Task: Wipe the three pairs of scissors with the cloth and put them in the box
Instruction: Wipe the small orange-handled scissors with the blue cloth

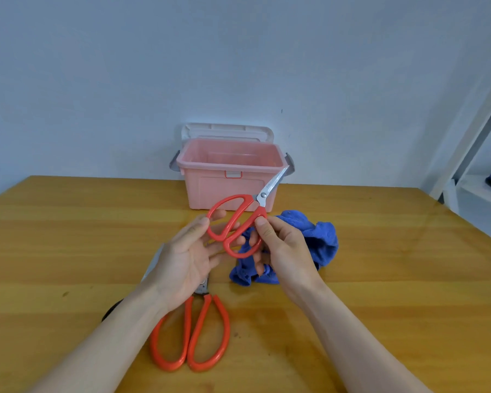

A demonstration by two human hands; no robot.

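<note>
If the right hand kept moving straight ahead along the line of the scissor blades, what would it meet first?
Probably the pink box: the blades of the scissors held by the right hand point toward its right front corner, though depth is unclear.

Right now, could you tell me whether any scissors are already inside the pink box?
No, the pink box looks empty inside, and its lid is open.
</note>
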